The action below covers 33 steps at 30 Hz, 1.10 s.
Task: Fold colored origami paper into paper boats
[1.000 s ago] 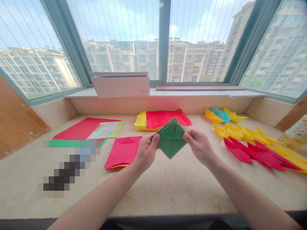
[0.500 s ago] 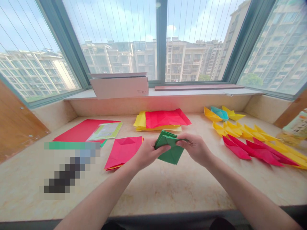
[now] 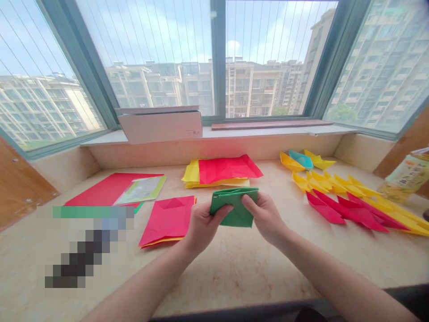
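A folded green paper (image 3: pixel 234 206) is held just above the marble ledge (image 3: pixel 234 268) in the middle of the view. My left hand (image 3: pixel 203 226) pinches its left end, thumb on top. My right hand (image 3: pixel 264 217) grips its right side, with the thumb pressed on the front face. The paper is now a flattened, roughly rectangular shape with a crease along its top edge. Both sets of fingers are closed on it.
Left of the hands lie a folded red sheet (image 3: pixel 167 214) and a flat red sheet (image 3: pixel 107 190) with a pale green booklet (image 3: pixel 142 190). Behind is a red and yellow paper stack (image 3: pixel 221 170). Several folded boats (image 3: pixel 335 192) lie right. A white box (image 3: pixel 161 125) stands on the sill.
The green paper was an upright diamond held by its side corners. My hands have folded its top down and flattened it, lowering it towards the ledge.
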Each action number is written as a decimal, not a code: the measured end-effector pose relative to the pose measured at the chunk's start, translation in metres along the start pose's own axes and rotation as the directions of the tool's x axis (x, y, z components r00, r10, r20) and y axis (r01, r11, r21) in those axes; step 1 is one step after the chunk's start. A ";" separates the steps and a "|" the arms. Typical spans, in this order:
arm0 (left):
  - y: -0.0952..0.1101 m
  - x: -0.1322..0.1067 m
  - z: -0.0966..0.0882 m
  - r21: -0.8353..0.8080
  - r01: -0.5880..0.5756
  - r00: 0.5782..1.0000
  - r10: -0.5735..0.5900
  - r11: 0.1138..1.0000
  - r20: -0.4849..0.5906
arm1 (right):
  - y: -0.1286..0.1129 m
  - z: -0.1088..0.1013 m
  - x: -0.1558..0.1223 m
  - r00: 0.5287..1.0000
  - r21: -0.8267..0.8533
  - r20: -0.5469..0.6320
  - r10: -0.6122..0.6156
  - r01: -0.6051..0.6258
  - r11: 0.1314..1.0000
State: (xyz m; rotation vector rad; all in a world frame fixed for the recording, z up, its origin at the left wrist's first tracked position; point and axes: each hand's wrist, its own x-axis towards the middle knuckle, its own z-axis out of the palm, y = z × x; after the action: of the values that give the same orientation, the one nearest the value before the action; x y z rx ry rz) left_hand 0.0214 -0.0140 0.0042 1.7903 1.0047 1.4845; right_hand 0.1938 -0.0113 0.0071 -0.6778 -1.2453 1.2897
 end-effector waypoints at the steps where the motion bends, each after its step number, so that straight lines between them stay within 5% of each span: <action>1: 0.001 -0.001 0.002 -0.006 0.002 1.000 -0.002 1.000 0.002 | 0.001 0.000 -0.001 1.000 0.012 -0.012 0.001 -0.001 1.000; 12: 0.004 -0.002 0.006 -0.066 0.114 0.993 -0.111 0.991 0.050 | -0.002 -0.005 0.000 0.999 0.046 0.028 0.017 -0.019 0.999; 21: 0.006 -0.004 0.005 -0.196 0.201 0.964 -0.158 0.960 0.215 | -0.002 -0.012 0.001 0.997 0.007 0.013 0.073 -0.073 0.997; 27: 0.000 -0.002 0.005 -0.132 0.244 0.948 -0.208 0.961 0.242 | -0.002 -0.012 0.005 0.999 -0.025 0.013 0.053 -0.052 0.998; 30: -0.004 0.003 0.006 -0.163 0.272 0.942 -0.228 0.948 0.245 | 0.001 -0.011 0.004 0.999 -0.139 -0.041 -0.035 0.029 0.990; 33: -0.009 0.010 0.006 -0.249 0.254 0.959 -0.209 0.935 0.192 | 0.004 -0.019 0.003 0.934 -0.375 -0.072 -0.350 0.300 0.877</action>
State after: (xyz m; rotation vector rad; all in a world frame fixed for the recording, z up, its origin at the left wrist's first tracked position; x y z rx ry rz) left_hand 0.0270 -0.0004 0.0009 1.5123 0.8518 1.2422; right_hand 0.2095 -0.0032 -0.0008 -0.7619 -1.4259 0.7290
